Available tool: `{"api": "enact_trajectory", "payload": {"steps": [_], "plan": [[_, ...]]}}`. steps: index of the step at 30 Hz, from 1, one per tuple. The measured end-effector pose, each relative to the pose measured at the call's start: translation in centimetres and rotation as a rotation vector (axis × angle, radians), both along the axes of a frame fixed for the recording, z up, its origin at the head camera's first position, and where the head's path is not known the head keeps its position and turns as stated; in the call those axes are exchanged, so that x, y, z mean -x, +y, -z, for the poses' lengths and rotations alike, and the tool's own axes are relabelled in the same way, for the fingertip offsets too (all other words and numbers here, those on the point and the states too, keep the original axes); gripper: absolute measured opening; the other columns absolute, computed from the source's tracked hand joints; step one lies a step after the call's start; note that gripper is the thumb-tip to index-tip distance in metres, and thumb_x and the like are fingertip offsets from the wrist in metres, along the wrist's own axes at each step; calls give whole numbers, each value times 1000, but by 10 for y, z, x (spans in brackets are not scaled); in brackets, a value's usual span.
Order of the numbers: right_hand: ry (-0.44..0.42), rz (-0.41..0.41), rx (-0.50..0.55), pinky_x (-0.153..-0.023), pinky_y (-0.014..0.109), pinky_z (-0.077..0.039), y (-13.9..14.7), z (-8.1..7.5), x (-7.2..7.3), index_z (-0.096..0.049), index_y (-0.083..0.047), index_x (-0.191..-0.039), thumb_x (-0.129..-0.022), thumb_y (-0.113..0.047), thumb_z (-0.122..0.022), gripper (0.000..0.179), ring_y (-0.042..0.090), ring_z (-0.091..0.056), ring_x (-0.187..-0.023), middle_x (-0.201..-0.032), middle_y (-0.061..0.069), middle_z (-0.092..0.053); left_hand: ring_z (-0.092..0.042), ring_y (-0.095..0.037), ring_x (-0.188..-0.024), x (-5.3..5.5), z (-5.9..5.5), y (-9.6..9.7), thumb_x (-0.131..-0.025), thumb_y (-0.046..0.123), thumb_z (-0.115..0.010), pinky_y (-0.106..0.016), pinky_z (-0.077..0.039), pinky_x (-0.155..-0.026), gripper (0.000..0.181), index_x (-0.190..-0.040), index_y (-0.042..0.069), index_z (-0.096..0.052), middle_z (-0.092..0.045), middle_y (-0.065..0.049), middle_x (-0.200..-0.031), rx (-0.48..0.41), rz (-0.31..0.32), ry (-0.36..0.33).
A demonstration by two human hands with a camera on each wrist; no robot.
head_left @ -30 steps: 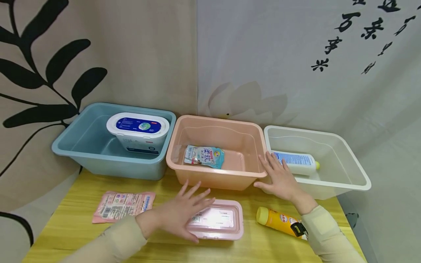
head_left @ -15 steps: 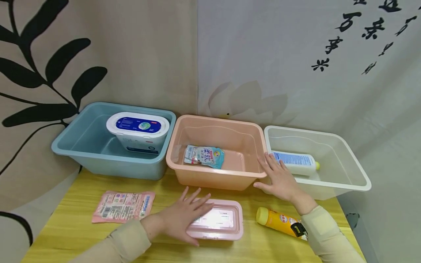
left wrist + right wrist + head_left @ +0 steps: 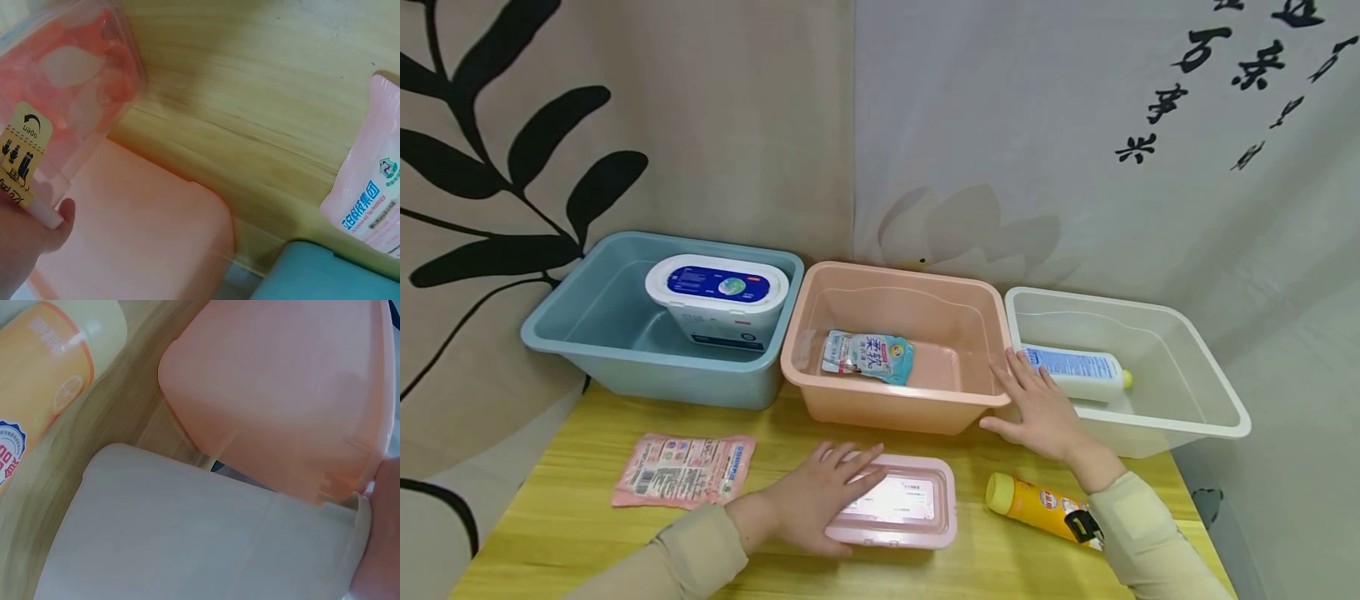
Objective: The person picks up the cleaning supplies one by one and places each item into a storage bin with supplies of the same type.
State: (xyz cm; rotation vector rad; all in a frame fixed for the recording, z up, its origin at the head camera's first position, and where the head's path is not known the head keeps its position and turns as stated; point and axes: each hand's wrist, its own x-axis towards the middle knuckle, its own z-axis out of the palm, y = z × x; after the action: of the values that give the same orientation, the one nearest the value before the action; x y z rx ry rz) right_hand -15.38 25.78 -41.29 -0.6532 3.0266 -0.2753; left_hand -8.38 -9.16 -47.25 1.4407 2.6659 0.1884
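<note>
My left hand (image 3: 816, 500) holds the left end of a pink lidded plastic box (image 3: 913, 504) on the table, fingers bent over its far side and thumb at the near side. The left wrist view shows the box's clear side (image 3: 81, 69), pink contents and a yellow "open" label (image 3: 28, 140), with a fingertip at the lid edge. My right hand (image 3: 1037, 408) rests with spread, fairly straight fingers where the rims of the peach bin (image 3: 880, 408) and white bin (image 3: 1157, 425) meet. Below it lies a yellow-capped orange bottle (image 3: 1037, 504), partly hidden by the right wrist.
A blue bin (image 3: 655, 375) at the left holds a white tub (image 3: 722, 304). A small blue-and-white pouch (image 3: 868, 357) lies in the peach bin, and a white bottle (image 3: 1078, 375) in the white one. A flat pink packet (image 3: 685, 471) is on the wooden table (image 3: 565, 533).
My left hand's spread fingers have drawn in and bent around the pink box. My right hand stays at the bin rims, and the box has hardly moved.
</note>
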Motion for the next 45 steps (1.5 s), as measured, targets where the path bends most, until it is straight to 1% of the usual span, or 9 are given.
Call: {"api": "enact_trajectory", "payload": {"steps": [4, 10, 17, 22, 25, 31, 34, 38, 45], "plan": [[12, -7, -3, -115, 56, -14, 0, -1, -1, -24, -11, -149, -83, -58, -57, 88, 38, -11, -144, -156, 19, -11, -32, -29, -133, 0, 0, 0, -75, 64, -58, -53, -33, -105, 94, -150, 19, -22, -17, -8, -157, 4, 2, -1], [10, -8, -4, -114, 55, -15, -1, -2, -2, -25, -10, -149, -82, -58, -58, 88, 38, -13, -144, -156, 20, -12, -31, -29, -132, 1, 1, 0, -75, 58, -60, -52, -32, -104, 92, -150, 17, -23, -17, -10, -157, -18, 22, -10], [-4, 0, -7, -115, 54, -13, 0, 0, -2, -23, -12, -150, -82, -58, -58, 89, 37, -12, -144, -157, 19, -10, -33, -28, -129, 3, 5, -3, -72, 55, -63, -48, -33, -100, 91, -147, 15, -31, -20, -12, -156, -50, 88, 69], [12, -1, -1, -115, 55, -14, -1, 1, -2, -26, -10, -148, -81, -58, -59, 88, 37, -13, -144, -156, 19, -12, -33, -27, -129, 3, 2, -6, -73, 55, -63, -47, -33, -100, 90, -147, 14, -32, -19, -12, -156, -73, 120, 86], [19, -2, -1, -115, 55, -14, -1, 1, -2, -28, -9, -148, -81, -57, -59, 88, 38, -13, -144, -156, 20, -12, -33, -25, -127, 3, -6, -9, -73, 55, -65, -46, -34, -100, 90, -146, 13, -33, -22, -13, -155, -108, 139, 111], [13, -2, -5, -115, 55, -14, -1, 0, -1, -27, -10, -148, -82, -57, -59, 87, 38, -12, -144, -156, 20, -12, -37, -27, -125, 4, -25, -20, -71, 56, -66, -45, -34, -97, 91, -143, 10, -38, -31, -16, -151, -121, 181, 231], [9, -4, -5, -115, 55, -14, -1, 0, -1, -27, -10, -148, -82, -57, -59, 87, 38, -12, -144, -156, 20, -11, -37, -28, -125, 3, -35, -29, -71, 57, -65, -49, -35, -97, 90, -143, 10, -38, -31, -16, -150, -111, 187, 234], [11, -5, -7, -115, 56, -14, -1, -1, 0, -28, -10, -148, -82, -57, -60, 87, 38, -12, -144, -156, 20, -12, -34, -27, -125, 1, -50, -41, -70, 56, -67, -48, -34, -98, 91, -144, 11, -37, -30, -14, -151, -106, 174, 229], [11, -7, -11, -114, 56, -15, 0, -1, 1, -27, -10, -148, -82, -57, -60, 88, 38, -13, -143, -156, 21, -12, -32, -26, -126, -2, -75, -61, -70, 54, -68, -47, -33, -98, 90, -144, 13, -36, -27, -11, -153, -109, 112, 211]]}}
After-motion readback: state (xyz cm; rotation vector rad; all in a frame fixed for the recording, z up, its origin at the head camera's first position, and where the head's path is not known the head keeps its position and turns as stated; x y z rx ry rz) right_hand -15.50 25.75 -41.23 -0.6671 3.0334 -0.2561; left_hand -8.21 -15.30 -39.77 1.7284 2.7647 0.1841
